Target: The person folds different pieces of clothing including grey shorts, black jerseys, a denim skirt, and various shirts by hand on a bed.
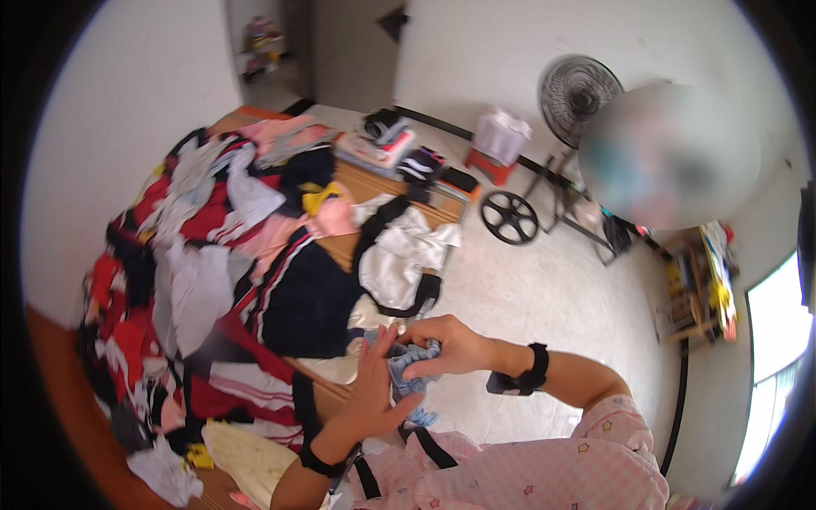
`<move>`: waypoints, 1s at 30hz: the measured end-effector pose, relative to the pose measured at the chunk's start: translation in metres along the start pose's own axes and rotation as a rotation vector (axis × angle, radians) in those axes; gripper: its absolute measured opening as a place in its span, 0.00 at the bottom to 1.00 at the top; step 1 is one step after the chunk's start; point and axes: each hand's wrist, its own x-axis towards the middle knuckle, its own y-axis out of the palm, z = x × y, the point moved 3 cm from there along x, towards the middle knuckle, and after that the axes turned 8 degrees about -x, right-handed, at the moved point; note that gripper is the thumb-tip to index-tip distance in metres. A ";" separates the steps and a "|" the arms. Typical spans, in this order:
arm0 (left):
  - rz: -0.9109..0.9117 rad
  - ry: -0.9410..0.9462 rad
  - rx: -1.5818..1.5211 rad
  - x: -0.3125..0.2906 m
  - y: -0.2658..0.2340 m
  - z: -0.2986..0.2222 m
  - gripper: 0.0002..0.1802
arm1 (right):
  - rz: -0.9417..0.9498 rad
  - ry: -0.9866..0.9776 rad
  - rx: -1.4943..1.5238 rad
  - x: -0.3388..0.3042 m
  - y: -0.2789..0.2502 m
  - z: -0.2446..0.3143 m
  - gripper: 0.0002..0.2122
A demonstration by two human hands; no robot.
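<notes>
A black fan stands near the pale wall, with a black spoked disc low beside it. To the disc's left, white cloth covers the top of a red stool. A wooden shelf with yellow and red items stands on the pale floor at right, near a bright window. At the back is a grey door.

The cloth is light blue, soft and crumpled (one part looks gathered into small ridges); it is bunched in the right hand, right beside the left hand; a rumpled blue end shows below.
</notes>
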 end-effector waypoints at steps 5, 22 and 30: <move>0.147 0.061 -0.396 0.102 0.038 0.022 0.44 | -0.113 -0.323 -0.161 -0.015 -0.081 -0.005 0.15; 0.260 -0.125 -0.230 0.381 0.035 0.131 0.17 | -0.370 0.030 -1.063 0.038 -0.329 -0.164 0.24; 0.255 -0.206 0.030 0.460 0.013 0.138 0.12 | -0.142 0.029 -0.960 0.090 -0.377 -0.245 0.21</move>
